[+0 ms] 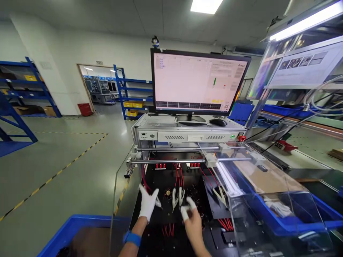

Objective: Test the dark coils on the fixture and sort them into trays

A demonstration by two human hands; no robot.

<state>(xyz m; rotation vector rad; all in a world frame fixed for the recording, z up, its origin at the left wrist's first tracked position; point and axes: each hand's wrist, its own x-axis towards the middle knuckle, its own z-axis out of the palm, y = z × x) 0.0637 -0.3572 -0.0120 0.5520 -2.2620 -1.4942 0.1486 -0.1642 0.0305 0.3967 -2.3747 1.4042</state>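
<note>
Bare forearms come nearest to the camera, the left one with a blue wristband, and both reach over a black desk from its near edge. The left hand, in a white glove, is open, with the thumb spread away from the fingers. Just beside it is a white clip; whether they touch, I cannot tell. The right hand, with white covering on thumb and forefinger, is also open, its two tips apart and just beside a pair of white clips in the middle of the desk. Red wires lead from these clips towards the far edge. One more clip lies nearer to the right edge, well apart from both hands.

As to progress, I judge that the work is at some middle point. The wires are already joined to the clips, but I see no clip that clearly bites on a part. Many small dark parts lie loose behind the right hand, so probably much remains to handle. The screen shows a green bar and a smaller red one, but its text is too small to read.
</note>
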